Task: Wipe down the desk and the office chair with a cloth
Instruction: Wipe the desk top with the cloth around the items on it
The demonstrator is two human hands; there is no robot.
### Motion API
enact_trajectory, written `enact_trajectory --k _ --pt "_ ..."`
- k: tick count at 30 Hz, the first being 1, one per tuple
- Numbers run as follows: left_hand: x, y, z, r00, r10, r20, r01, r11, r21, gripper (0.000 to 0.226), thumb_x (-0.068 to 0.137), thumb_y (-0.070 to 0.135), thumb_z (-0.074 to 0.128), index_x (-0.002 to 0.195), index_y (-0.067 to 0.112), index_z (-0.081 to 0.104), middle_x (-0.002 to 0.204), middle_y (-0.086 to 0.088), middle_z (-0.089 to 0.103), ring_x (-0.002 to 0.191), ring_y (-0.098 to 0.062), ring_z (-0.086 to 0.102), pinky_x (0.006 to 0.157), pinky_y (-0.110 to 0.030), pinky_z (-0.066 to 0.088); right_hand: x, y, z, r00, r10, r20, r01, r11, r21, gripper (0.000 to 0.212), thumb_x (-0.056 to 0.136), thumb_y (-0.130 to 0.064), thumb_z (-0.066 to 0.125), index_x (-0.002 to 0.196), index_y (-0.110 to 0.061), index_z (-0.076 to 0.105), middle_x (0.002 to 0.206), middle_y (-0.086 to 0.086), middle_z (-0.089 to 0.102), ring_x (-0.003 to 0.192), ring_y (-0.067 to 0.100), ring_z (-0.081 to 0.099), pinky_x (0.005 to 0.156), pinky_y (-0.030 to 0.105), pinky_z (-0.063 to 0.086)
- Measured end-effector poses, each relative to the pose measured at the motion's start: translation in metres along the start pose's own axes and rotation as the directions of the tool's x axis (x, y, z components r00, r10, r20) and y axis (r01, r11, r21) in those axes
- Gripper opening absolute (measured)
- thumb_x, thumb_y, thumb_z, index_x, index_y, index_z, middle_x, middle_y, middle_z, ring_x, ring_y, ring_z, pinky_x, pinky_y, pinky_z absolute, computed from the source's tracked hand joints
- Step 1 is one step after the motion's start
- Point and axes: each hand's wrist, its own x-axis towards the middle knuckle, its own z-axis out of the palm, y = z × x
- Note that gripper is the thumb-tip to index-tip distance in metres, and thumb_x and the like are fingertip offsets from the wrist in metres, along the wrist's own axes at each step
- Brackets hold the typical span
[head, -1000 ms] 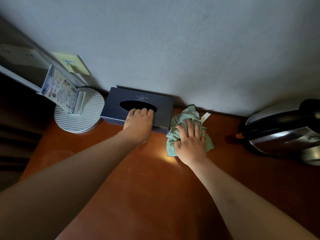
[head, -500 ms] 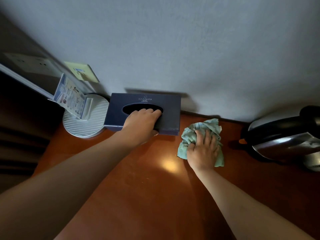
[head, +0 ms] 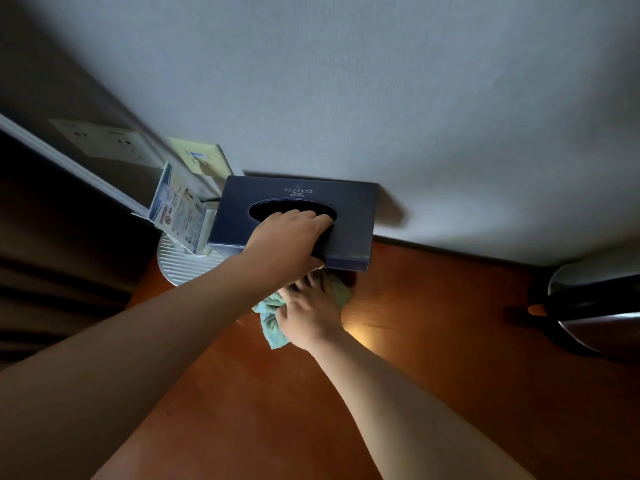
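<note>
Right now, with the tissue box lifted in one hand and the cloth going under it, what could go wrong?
The left hand grips the tissue box only at its front edge and opening, so it may slip or tilt. The box hangs close over the card stand and could knock it. The right hand pushes the green cloth where the box blocks the view, so spots may be missed.

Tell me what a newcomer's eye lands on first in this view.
First, the dark blue tissue box at the middle, lifted off the desk near the wall, with the left hand gripping it through its oval opening. Just below it, the right hand presses a pale green cloth onto the reddish wood under the raised box. At the far right edge sits a shiny steel kettle.
</note>
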Motion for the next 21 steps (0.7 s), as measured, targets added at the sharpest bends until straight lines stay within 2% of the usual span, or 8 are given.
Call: enact_trajectory --k 3,5,9,13,15,18,19,21 --pt "0.003 0.001 0.0 1.0 0.018 -0.003 -0.018 1.0 -0.017 0.061 0.082 0.046 0.071 0.135 0.025 0.049 0.115 0.003 0.06 0.108 -0.023 0.058 0.089 -0.039 0.047 -0.013 0.034 -0.012 0.998 0.044 -0.051 -0.048 0.996 -0.072 0.051 0.082 -0.033 0.048 0.133 -0.037 0.048 0.137 -0.005 0.053 0.131 0.029 0.045 0.109 0.05 0.037" --pt "0.004 0.004 0.0 1.0 0.023 -0.006 -0.023 0.999 -0.03 0.056 0.082 0.044 0.07 0.131 0.024 0.051 0.112 0.003 0.061 0.107 -0.023 0.059 0.088 -0.039 0.048 -0.034 0.066 -0.022 0.977 0.198 -0.082 -0.206 0.973 -0.1 0.054 0.082 -0.039 0.037 0.135 -0.038 0.05 0.141 -0.004 0.052 0.135 0.03 0.043 0.111 0.049 0.036" --pt "0.008 0.009 -0.003 0.998 0.055 -0.01 -0.056 0.996 -0.071 0.055 0.083 0.045 0.071 0.131 0.025 0.052 0.112 0.005 0.062 0.105 -0.02 0.06 0.09 -0.038 0.05 -0.076 0.12 -0.034 0.794 0.538 -0.282 -0.564 0.825 -0.013 0.055 0.081 -0.036 0.043 0.136 -0.032 0.052 0.152 0.005 0.048 0.144 0.034 0.036 0.114 0.057 0.031" --pt "0.009 0.006 -0.009 0.996 0.085 -0.017 -0.087 0.992 -0.093 0.059 0.083 0.045 0.072 0.135 0.025 0.05 0.115 0.004 0.063 0.106 -0.02 0.06 0.091 -0.038 0.05 -0.059 0.11 -0.036 0.67 0.675 -0.309 -0.684 0.723 0.097 0.057 0.079 -0.03 0.049 0.136 -0.022 0.054 0.153 0.011 0.045 0.144 0.038 0.032 0.115 0.063 0.026" --pt "0.006 0.002 -0.011 0.996 0.087 -0.025 -0.089 0.991 -0.102 0.062 0.083 0.044 0.072 0.137 0.025 0.049 0.116 0.004 0.063 0.108 -0.02 0.059 0.091 -0.038 0.05 -0.045 0.095 -0.032 0.67 0.679 -0.301 -0.681 0.723 0.116 0.063 0.078 -0.033 0.043 0.139 -0.021 0.052 0.155 0.012 0.042 0.146 0.038 0.029 0.116 0.064 0.023" --pt "0.002 -0.008 -0.015 0.997 0.073 -0.031 -0.076 0.991 -0.114 0.062 0.083 0.044 0.073 0.136 0.025 0.049 0.116 0.004 0.062 0.108 -0.021 0.059 0.089 -0.037 0.05 -0.018 0.072 -0.024 0.737 0.627 -0.252 -0.632 0.772 0.074 0.066 0.08 -0.035 0.04 0.142 -0.017 0.052 0.158 0.013 0.04 0.148 0.039 0.027 0.119 0.061 0.019" --pt "0.001 -0.011 -0.016 0.997 0.073 -0.033 -0.076 0.991 -0.111 0.06 0.082 0.044 0.073 0.135 0.024 0.05 0.115 0.004 0.062 0.107 -0.021 0.059 0.088 -0.037 0.05 -0.008 0.063 -0.021 0.754 0.617 -0.224 -0.622 0.781 0.06 0.063 0.08 -0.035 0.039 0.137 -0.014 0.057 0.155 0.014 0.044 0.148 0.039 0.029 0.12 0.06 0.016" --pt "-0.003 -0.017 -0.016 0.997 0.067 -0.036 -0.07 0.992 -0.104 0.057 0.081 0.043 0.073 0.131 0.025 0.052 0.112 0.004 0.062 0.105 -0.021 0.06 0.085 -0.037 0.05 0.014 0.039 -0.013 0.799 0.58 -0.158 -0.581 0.813 0.047 0.05 0.081 -0.034 0.037 0.106 -0.008 0.072 0.13 0.021 0.064 0.136 0.042 0.045 0.119 0.06 0.02"
